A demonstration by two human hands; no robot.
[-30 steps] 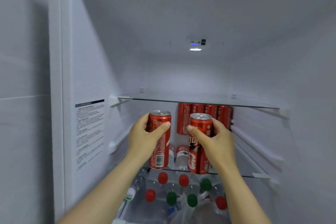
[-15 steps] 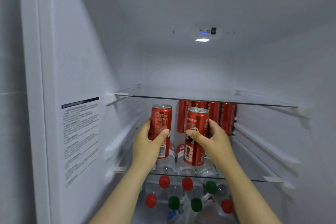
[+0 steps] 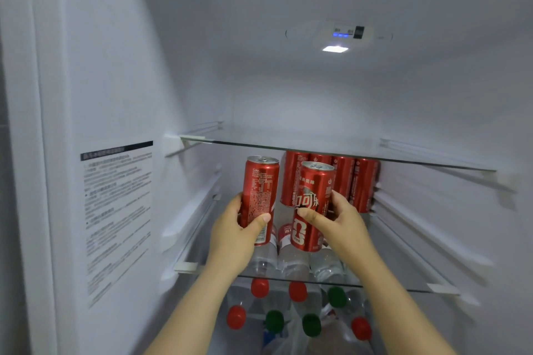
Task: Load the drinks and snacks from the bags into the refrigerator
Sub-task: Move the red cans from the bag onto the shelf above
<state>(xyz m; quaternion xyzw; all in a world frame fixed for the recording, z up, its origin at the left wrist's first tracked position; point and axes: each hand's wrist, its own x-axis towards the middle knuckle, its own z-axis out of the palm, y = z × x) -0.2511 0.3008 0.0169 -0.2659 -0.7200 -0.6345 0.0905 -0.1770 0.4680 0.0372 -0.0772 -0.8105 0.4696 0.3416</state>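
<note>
Just beyond shelf edge (image 3: pixel 403 289), left hand (image 3: pixel 233 235) and right hand (image 3: pixel 344 225) grip cans (image 3: pixel 261 181)

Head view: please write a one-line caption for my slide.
Left hand grips the left can, right hand the right can, before the row of cans on a glass shelf.

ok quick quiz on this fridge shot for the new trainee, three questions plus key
1. True or false: the left hand grips the left can and the right hand grips the right can.
2. Relative to the top shelf, the back row of cans stands: A on it, B under it, C level with it.
3. Which two colours are the bottle caps at the bottom?

Key: 1 true; 2 B; 3 red and green.
</note>
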